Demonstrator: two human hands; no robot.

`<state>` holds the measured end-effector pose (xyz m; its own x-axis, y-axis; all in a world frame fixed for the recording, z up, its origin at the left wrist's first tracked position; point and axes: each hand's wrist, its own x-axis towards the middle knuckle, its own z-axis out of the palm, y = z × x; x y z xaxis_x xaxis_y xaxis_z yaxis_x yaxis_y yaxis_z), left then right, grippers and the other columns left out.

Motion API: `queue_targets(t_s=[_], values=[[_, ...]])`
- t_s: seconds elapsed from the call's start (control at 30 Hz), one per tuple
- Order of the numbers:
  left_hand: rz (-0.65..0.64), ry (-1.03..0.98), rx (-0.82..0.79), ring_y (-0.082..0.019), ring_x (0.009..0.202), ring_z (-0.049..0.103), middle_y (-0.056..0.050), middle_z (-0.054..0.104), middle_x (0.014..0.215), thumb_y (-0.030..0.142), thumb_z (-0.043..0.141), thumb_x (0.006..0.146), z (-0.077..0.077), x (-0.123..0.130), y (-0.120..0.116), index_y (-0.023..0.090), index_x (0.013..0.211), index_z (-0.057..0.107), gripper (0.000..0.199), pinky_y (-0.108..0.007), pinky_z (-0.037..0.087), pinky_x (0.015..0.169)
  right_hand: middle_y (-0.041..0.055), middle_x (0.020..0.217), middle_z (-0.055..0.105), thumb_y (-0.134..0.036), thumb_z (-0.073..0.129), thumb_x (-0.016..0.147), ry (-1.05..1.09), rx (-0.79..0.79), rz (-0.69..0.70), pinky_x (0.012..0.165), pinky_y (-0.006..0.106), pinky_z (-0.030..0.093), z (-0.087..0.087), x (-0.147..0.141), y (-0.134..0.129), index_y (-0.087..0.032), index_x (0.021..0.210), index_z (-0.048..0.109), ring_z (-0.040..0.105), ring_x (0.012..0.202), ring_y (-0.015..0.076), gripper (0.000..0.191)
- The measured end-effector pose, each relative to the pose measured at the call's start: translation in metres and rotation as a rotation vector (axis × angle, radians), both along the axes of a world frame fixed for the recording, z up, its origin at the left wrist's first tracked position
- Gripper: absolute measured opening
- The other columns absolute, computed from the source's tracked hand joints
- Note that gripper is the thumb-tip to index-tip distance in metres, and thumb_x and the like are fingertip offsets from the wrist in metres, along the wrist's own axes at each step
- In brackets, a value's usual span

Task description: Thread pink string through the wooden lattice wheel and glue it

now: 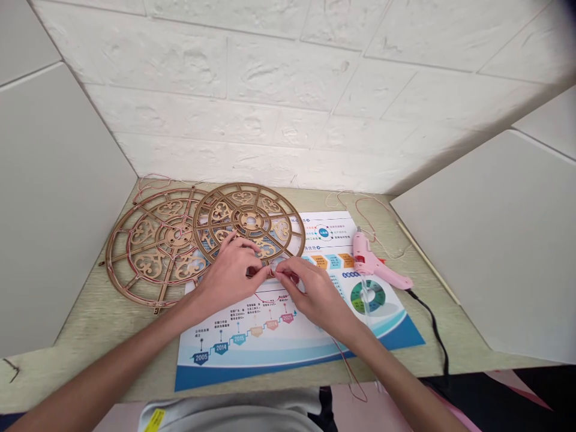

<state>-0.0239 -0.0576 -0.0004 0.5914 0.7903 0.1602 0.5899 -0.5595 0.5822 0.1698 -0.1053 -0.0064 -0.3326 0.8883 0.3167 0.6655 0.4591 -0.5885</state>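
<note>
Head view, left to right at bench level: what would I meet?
Left grey panel → left openwork disc → left hand → right hand → pink glue gun → thin pale rod → right grey panel.

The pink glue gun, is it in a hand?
No, the glue gun lies partly on the printed sheet, apart from the left hand and right hand.

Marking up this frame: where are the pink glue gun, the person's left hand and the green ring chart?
Pink glue gun (372, 265): head view, on its body.
Left hand (236, 264): head view, back of the hand.
Green ring chart (356, 297): head view, left side of its band.
</note>
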Motion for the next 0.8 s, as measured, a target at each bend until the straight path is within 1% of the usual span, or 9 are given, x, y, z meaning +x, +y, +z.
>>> queue_targets(t_s=[0.1,0.27,0.37,0.47,0.53,0.63,0.73,0.8], values=[[-0.013,-0.001,0.007,-0.025,0.108,0.061,-0.004,0.069,0.076,0.024,0.058,0.090,0.000,0.000,-0.001,0.019,0.057,0.063,0.034,-0.060,0.027,0.117,0.0033,0.075,0.066,-0.017,0.050,0.096,-0.014,-0.015,-0.029,0.059,0.026,0.046,-0.001,-0.001,0.000,-0.019,0.084,0.058,0.062,0.065,0.0169,0.014],[0.000,-0.035,-0.030,-0.025,0.107,0.062,-0.003,0.069,0.074,0.030,0.066,0.089,-0.001,0.001,0.000,0.019,0.053,0.060,0.038,-0.061,0.023,0.118,0.0019,0.073,0.066,-0.018,0.050,0.094,-0.012,-0.088,-0.037,0.057,0.026,0.044,0.003,-0.001,0.002,-0.020,0.083,0.057,0.060,0.062,0.0162,0.013],[0.019,-0.042,-0.021,-0.025,0.105,0.063,-0.002,0.068,0.070,0.028,0.067,0.087,-0.002,0.001,0.001,0.019,0.053,0.061,0.036,-0.059,0.025,0.117,0.0013,0.071,0.065,-0.018,0.051,0.093,-0.002,-0.106,-0.046,0.057,0.025,0.043,0.005,-0.002,0.002,-0.020,0.081,0.057,0.059,0.061,0.0156,0.014],[0.027,-0.037,-0.016,-0.025,0.104,0.063,-0.001,0.067,0.066,0.028,0.068,0.086,-0.003,0.002,0.001,0.019,0.052,0.060,0.037,-0.058,0.026,0.116,-0.0012,0.064,0.061,-0.021,0.053,0.092,0.032,-0.161,-0.087,0.055,0.025,0.040,0.004,-0.002,0.001,-0.021,0.080,0.057,0.055,0.056,0.0143,0.012],[0.025,-0.033,-0.022,-0.025,0.104,0.063,-0.001,0.067,0.064,0.028,0.068,0.087,-0.003,0.002,0.001,0.019,0.052,0.060,0.037,-0.058,0.025,0.116,-0.0030,0.058,0.057,-0.026,0.057,0.091,0.076,-0.221,-0.139,0.051,0.025,0.037,0.002,0.000,0.001,-0.021,0.080,0.057,0.051,0.052,0.0134,0.012],[0.022,-0.033,-0.013,-0.024,0.104,0.063,-0.001,0.067,0.065,0.028,0.066,0.088,-0.002,0.002,0.000,0.020,0.052,0.060,0.037,-0.058,0.025,0.117,-0.0027,0.056,0.056,-0.041,0.063,0.088,0.172,-0.332,-0.191,0.046,0.024,0.034,-0.001,0.003,0.004,-0.021,0.074,0.055,0.047,0.048,0.0122,0.026],[0.014,-0.030,-0.010,-0.024,0.104,0.063,-0.001,0.066,0.064,0.029,0.063,0.089,-0.002,0.001,0.000,0.020,0.052,0.059,0.038,-0.058,0.025,0.116,-0.0023,0.056,0.055,-0.053,0.066,0.083,0.287,-0.462,-0.173,0.044,0.023,0.033,-0.002,0.004,0.009,-0.020,0.071,0.054,0.045,0.048,0.0111,0.037],[0.020,-0.023,-0.007,-0.024,0.104,0.063,-0.001,0.066,0.063,0.028,0.062,0.089,-0.002,0.002,0.000,0.020,0.052,0.058,0.038,-0.057,0.026,0.116,-0.0037,0.056,0.053,-0.057,0.069,0.080,0.363,-0.534,-0.152,0.044,0.022,0.033,-0.001,0.005,0.010,-0.020,0.076,0.054,0.044,0.049,0.0106,0.040]])
